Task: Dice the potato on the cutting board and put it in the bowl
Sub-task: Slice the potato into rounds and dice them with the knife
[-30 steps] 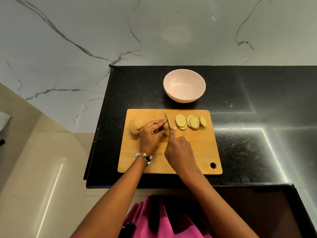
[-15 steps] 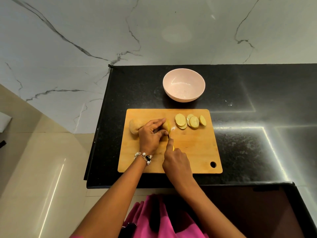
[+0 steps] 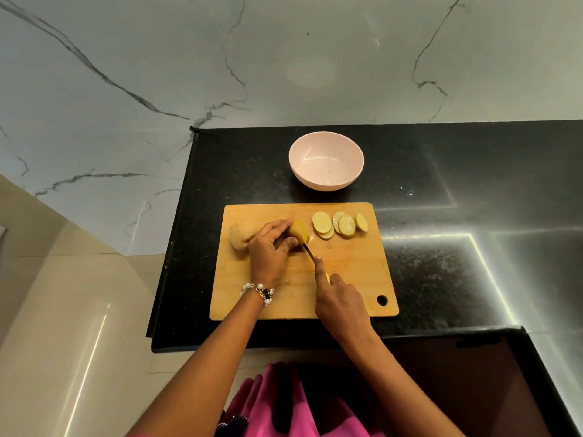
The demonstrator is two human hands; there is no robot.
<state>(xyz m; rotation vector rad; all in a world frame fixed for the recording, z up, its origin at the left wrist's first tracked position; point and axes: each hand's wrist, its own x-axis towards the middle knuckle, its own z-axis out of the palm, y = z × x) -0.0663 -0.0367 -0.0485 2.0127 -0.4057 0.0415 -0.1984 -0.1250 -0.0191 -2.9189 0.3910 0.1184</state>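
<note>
the left hand (image 3: 268, 250) is curling over the potato (image 3: 241, 236) on the board (image 3: 347, 279), fingers bent round it and pinning it down near the board's far left corner; the uncut end is sticking out to the left of the hand and the cut face (image 3: 301, 231) is showing to the right of the fingertips. a beaded bracelet (image 3: 260, 290) is sitting on that wrist. the right hand (image 3: 342, 305) is gripping the knife (image 3: 310, 252), fingers wrapped round a yellow handle that is mostly hidden, the index finger lying straight along the top of the blade. the blade is pointing away from the person, its tip right at the potato's cut end; whether it is biting into it is hard to tell. four or so round slices (image 3: 339, 223) are lying overlapped in a row just right of the potato, along the board's far edge, apart from the blade. the pink bowl (image 3: 326, 181) is standing on the black counter (image 3: 441, 263) just beyond the board, holding nothing. a pink garment (image 3: 284, 411) is showing at the bottom, between the forearms
</note>
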